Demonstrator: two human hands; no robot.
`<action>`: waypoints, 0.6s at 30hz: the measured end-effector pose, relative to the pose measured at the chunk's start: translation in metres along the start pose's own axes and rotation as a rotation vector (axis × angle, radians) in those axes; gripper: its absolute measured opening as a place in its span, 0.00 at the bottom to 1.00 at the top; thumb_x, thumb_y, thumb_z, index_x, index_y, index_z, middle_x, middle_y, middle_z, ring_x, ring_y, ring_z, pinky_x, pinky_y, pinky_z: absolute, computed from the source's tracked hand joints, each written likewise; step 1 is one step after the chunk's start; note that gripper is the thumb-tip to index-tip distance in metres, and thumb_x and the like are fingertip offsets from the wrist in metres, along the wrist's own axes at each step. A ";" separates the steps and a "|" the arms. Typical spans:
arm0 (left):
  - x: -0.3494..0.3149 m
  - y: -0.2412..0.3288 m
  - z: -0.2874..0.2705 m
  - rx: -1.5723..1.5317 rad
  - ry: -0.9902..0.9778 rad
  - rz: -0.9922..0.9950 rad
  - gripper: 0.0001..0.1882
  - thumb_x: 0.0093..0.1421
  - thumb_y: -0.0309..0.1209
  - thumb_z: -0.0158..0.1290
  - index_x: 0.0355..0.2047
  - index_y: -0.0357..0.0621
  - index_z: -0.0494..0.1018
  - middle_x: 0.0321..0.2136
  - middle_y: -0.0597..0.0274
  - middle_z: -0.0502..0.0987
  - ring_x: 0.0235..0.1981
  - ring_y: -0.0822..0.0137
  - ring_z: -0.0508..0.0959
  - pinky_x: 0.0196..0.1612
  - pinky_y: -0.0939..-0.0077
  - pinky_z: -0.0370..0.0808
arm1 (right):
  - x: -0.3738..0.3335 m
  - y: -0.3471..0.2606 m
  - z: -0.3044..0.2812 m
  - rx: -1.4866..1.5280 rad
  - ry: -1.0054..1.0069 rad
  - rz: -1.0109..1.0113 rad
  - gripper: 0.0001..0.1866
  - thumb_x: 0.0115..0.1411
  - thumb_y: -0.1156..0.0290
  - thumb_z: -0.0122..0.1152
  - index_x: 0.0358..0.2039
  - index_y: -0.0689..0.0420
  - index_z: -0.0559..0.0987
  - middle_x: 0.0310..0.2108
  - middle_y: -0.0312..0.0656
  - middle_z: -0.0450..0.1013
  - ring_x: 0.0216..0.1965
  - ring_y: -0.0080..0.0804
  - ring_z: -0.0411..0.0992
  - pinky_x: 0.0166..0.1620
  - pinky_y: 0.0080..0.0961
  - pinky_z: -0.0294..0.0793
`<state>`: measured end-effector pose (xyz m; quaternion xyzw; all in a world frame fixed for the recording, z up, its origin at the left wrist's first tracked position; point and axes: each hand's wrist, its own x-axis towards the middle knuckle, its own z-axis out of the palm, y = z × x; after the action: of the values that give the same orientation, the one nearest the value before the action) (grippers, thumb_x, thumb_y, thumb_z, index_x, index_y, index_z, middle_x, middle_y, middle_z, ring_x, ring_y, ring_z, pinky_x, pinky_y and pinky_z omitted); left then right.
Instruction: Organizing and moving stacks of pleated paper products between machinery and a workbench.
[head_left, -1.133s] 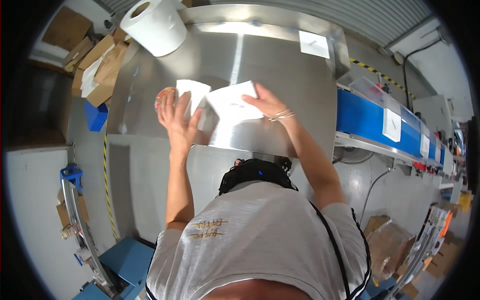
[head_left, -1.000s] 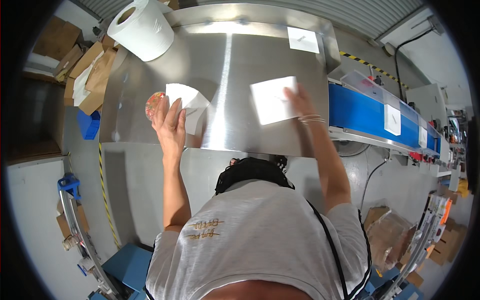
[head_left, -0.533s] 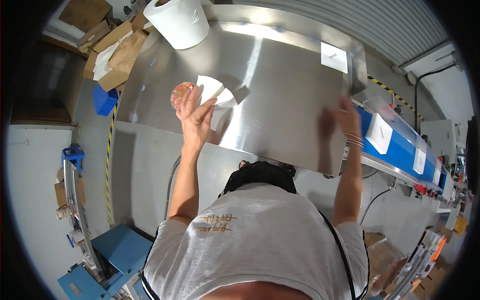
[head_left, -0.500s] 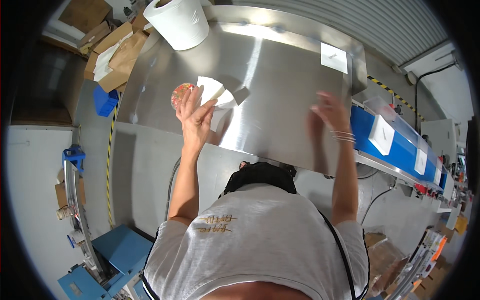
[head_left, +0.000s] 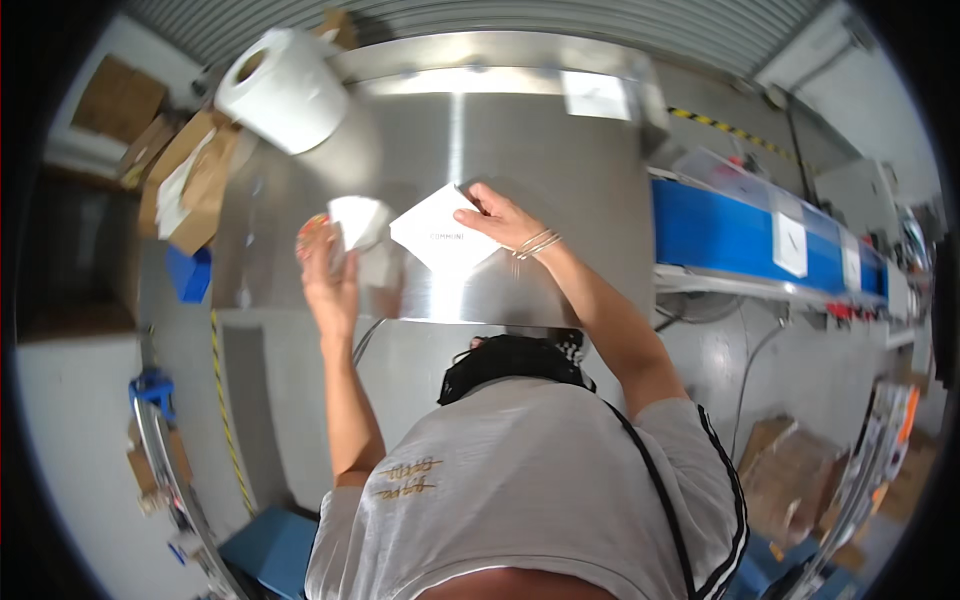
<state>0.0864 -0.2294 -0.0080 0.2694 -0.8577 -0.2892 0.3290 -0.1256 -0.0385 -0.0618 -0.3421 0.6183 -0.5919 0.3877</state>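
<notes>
My left hand (head_left: 330,280), blurred, is closed around a round thing with a red, colourful pattern (head_left: 310,236) over the left part of the steel table. Beside its fingers are white folded pieces (head_left: 358,222) that look like paper; whether the hand also grips these I cannot tell. In my right hand (head_left: 500,218) is a flat white square packet (head_left: 440,250) with small dark print, pinched at its right corner between thumb and fingers. The packet is tilted, with its left corner close to the white pieces.
The steel table (head_left: 540,150) has a raised back edge. A big white roll (head_left: 295,100) stands at its far left, a white sheet (head_left: 597,95) at its far right. On the right runs a blue conveyor (head_left: 715,225) bearing white packets (head_left: 790,245). Cardboard boxes (head_left: 205,190) and a blue bin (head_left: 188,274) are left.
My right hand has come from the table's right side to the middle and now holds a white square packet. My left hand stays by the round thing; the whole view has shifted.
</notes>
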 end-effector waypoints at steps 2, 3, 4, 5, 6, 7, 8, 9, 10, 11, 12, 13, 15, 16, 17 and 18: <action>-0.003 0.016 0.004 -0.026 0.004 -0.102 0.23 0.55 0.22 0.57 0.52 0.41 0.69 0.49 0.51 0.73 0.49 0.58 0.75 0.48 0.65 0.74 | -0.034 0.002 -0.023 -0.052 0.237 0.026 0.17 0.63 0.62 0.57 0.44 0.61 0.68 0.33 0.36 0.69 0.36 0.19 0.65 0.39 0.20 0.67; -0.002 0.030 0.008 0.053 -0.023 -0.113 0.21 0.56 0.21 0.56 0.52 0.40 0.70 0.48 0.52 0.74 0.48 0.59 0.76 0.46 0.67 0.75 | -0.053 0.020 -0.043 -0.010 0.327 0.016 0.17 0.63 0.63 0.57 0.44 0.61 0.68 0.32 0.36 0.69 0.35 0.19 0.65 0.39 0.19 0.67; -0.004 0.043 0.014 0.042 -0.041 -0.145 0.21 0.56 0.20 0.55 0.51 0.41 0.70 0.45 0.52 0.77 0.47 0.59 0.77 0.48 0.67 0.75 | -0.075 0.032 -0.066 -0.096 0.414 0.024 0.14 0.63 0.64 0.57 0.42 0.60 0.71 0.31 0.35 0.69 0.33 0.19 0.64 0.37 0.19 0.67; -0.009 0.054 0.025 0.026 -0.056 -0.134 0.21 0.56 0.20 0.55 0.51 0.41 0.70 0.45 0.52 0.77 0.47 0.59 0.77 0.48 0.67 0.75 | -0.097 0.042 -0.093 -0.254 0.491 -0.073 0.14 0.62 0.62 0.58 0.41 0.60 0.73 0.30 0.35 0.70 0.32 0.20 0.65 0.37 0.20 0.68; -0.017 0.064 0.036 -0.082 -0.068 -0.135 0.20 0.56 0.20 0.55 0.50 0.41 0.71 0.44 0.52 0.77 0.46 0.59 0.77 0.47 0.67 0.75 | -0.120 0.049 -0.118 -0.412 0.558 -0.168 0.15 0.61 0.61 0.59 0.40 0.59 0.75 0.29 0.35 0.71 0.31 0.20 0.67 0.36 0.21 0.69; -0.025 0.072 0.044 -0.184 -0.077 -0.143 0.19 0.56 0.19 0.55 0.49 0.41 0.72 0.44 0.53 0.77 0.45 0.59 0.77 0.47 0.67 0.74 | -0.144 0.035 -0.134 -0.318 0.619 -0.013 0.15 0.60 0.61 0.59 0.40 0.60 0.76 0.27 0.34 0.71 0.30 0.20 0.66 0.34 0.21 0.68; -0.033 0.083 0.054 -0.125 -0.103 -0.019 0.20 0.54 0.19 0.55 0.49 0.43 0.73 0.43 0.53 0.77 0.43 0.59 0.77 0.45 0.68 0.74 | -0.168 0.019 -0.151 -0.221 0.677 0.140 0.15 0.60 0.60 0.59 0.40 0.60 0.76 0.26 0.33 0.71 0.28 0.19 0.65 0.33 0.20 0.68; -0.041 0.098 0.066 -0.127 -0.131 0.016 0.21 0.53 0.18 0.56 0.49 0.45 0.74 0.41 0.53 0.77 0.42 0.59 0.77 0.45 0.68 0.74 | -0.190 0.029 -0.177 -0.255 0.787 0.168 0.15 0.60 0.60 0.60 0.39 0.60 0.77 0.25 0.33 0.71 0.28 0.19 0.65 0.32 0.21 0.68; -0.049 0.115 0.078 -0.126 -0.158 0.049 0.22 0.52 0.18 0.56 0.49 0.47 0.74 0.40 0.53 0.77 0.40 0.58 0.77 0.44 0.69 0.74 | -0.210 0.039 -0.208 -0.287 0.893 0.196 0.16 0.59 0.59 0.60 0.37 0.60 0.77 0.25 0.34 0.71 0.28 0.19 0.64 0.31 0.21 0.67; -0.057 0.131 0.087 -0.127 -0.184 0.045 0.23 0.52 0.19 0.57 0.48 0.51 0.75 0.37 0.54 0.77 0.38 0.57 0.77 0.43 0.68 0.74 | -0.227 0.036 -0.231 -0.359 0.941 0.237 0.17 0.59 0.58 0.60 0.38 0.59 0.78 0.25 0.33 0.70 0.28 0.19 0.64 0.30 0.22 0.67; -0.065 0.147 0.093 -0.148 -0.207 0.051 0.23 0.52 0.19 0.57 0.48 0.52 0.75 0.36 0.54 0.77 0.38 0.57 0.76 0.43 0.67 0.74 | -0.241 0.035 -0.253 -0.430 0.985 0.276 0.18 0.58 0.56 0.61 0.38 0.59 0.78 0.25 0.33 0.70 0.28 0.19 0.64 0.30 0.22 0.67; -0.071 0.165 0.101 -0.177 -0.235 0.062 0.23 0.52 0.19 0.57 0.48 0.53 0.75 0.36 0.54 0.77 0.37 0.57 0.76 0.43 0.67 0.73 | -0.260 0.051 -0.287 -0.446 1.044 0.264 0.19 0.58 0.55 0.61 0.38 0.59 0.78 0.25 0.35 0.71 0.27 0.22 0.65 0.30 0.24 0.67; -0.083 0.188 0.113 -0.146 -0.266 0.090 0.21 0.52 0.20 0.57 0.48 0.51 0.75 0.36 0.55 0.76 0.38 0.57 0.76 0.43 0.67 0.73 | -0.291 0.072 -0.347 -0.609 1.104 0.370 0.22 0.57 0.51 0.60 0.40 0.59 0.78 0.27 0.42 0.74 0.28 0.33 0.69 0.32 0.30 0.69; -0.089 0.195 0.118 -0.146 -0.274 0.099 0.21 0.52 0.20 0.57 0.47 0.51 0.75 0.36 0.55 0.76 0.38 0.57 0.76 0.43 0.67 0.73 | -0.304 0.072 -0.367 -0.761 1.104 0.487 0.24 0.57 0.50 0.59 0.42 0.60 0.77 0.29 0.47 0.75 0.29 0.41 0.72 0.34 0.34 0.71; -0.093 0.202 0.121 -0.143 -0.263 0.134 0.19 0.53 0.21 0.57 0.46 0.50 0.76 0.37 0.55 0.76 0.38 0.58 0.76 0.43 0.67 0.74 | -0.316 0.077 -0.381 -0.974 1.215 0.410 0.26 0.56 0.50 0.59 0.44 0.60 0.76 0.34 0.51 0.75 0.34 0.46 0.72 0.38 0.37 0.71; -0.096 0.203 0.126 -0.146 -0.248 0.142 0.18 0.53 0.21 0.57 0.45 0.50 0.77 0.38 0.55 0.76 0.38 0.58 0.76 0.42 0.68 0.74 | -0.322 0.081 -0.382 -1.183 1.320 0.316 0.28 0.55 0.49 0.60 0.46 0.61 0.75 0.39 0.55 0.74 0.38 0.52 0.73 0.42 0.40 0.72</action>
<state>0.0020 0.0125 0.0120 0.1456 -0.8853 -0.3577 0.2591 -0.3109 0.4291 -0.1191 0.0130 0.9586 -0.1929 -0.2090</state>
